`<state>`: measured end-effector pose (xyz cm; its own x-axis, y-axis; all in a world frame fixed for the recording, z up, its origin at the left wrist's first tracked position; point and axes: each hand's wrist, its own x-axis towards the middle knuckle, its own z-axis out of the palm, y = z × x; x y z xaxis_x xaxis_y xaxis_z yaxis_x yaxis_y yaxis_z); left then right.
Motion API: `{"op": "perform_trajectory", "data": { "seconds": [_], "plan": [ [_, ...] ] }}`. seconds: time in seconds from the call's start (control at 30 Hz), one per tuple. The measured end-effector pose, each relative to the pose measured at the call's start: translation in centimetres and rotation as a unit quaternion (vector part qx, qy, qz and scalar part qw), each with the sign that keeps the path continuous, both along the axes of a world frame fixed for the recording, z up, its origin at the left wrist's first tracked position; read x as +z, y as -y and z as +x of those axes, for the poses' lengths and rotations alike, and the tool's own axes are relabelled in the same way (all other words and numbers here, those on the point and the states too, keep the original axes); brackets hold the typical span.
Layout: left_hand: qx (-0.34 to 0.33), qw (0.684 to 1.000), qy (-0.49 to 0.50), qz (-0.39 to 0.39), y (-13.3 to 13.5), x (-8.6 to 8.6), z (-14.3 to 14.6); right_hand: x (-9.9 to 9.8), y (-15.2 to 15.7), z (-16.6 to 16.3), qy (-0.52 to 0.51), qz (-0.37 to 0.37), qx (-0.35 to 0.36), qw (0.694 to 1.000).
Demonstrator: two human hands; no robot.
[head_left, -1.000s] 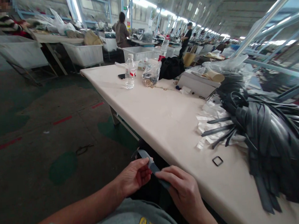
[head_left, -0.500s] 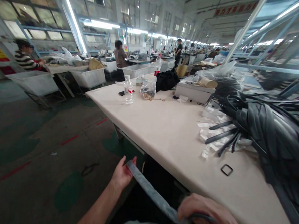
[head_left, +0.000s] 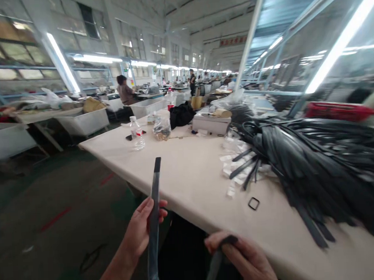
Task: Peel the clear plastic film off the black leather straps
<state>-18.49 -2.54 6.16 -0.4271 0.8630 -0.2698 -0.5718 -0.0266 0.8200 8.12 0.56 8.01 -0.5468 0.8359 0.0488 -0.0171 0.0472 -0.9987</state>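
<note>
A long strap, dark grey with a black end, runs up through my left hand. That hand is closed on it, thumb in front, and the black end sticks up past the fingers over the table edge. My right hand pinches a dark strap end near the table's front edge; the strap hangs down from it out of view. Whether both ends belong to one strap is hidden below the frame. A black square ring lies on the table, beyond my right hand.
A large bundle of black straps covers the table's right side, beside white paper pieces. Farther back stand a water bottle, a clear bag, a black cloth bag and a box. Co-workers sit beyond.
My left hand has slid down from the strap's end, which now points upward. My right hand has lifted a strap end into view. The view has swung right.
</note>
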Motion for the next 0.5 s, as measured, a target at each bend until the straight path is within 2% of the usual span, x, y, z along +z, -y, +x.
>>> {"op": "perform_trajectory", "data": {
  "seconds": [0.1,0.2,0.27,0.33,0.5],
  "plan": [
    [-0.19,0.98,-0.05,0.03,-0.3,0.4,4.7,1.1,-1.6,0.3,-0.044,-0.015,-0.05,0.998],
    [-0.374,0.92,-0.107,0.044,-0.5,0.1,8.4,1.5,-2.9,1.8,-0.12,-0.03,-0.103,0.987],
    [-0.453,0.881,-0.132,0.045,-0.8,-0.1,10.2,1.5,-3.2,3.3,-0.169,-0.028,-0.134,0.976],
    [-0.494,0.854,-0.158,0.047,-1.1,0.0,11.5,1.7,-3.0,4.6,-0.192,-0.015,-0.164,0.968],
    [-0.51,0.823,-0.214,0.131,-2.7,1.8,14.9,2.5,-1.0,6.5,-0.167,0.016,-0.212,0.963]
  ]
}}
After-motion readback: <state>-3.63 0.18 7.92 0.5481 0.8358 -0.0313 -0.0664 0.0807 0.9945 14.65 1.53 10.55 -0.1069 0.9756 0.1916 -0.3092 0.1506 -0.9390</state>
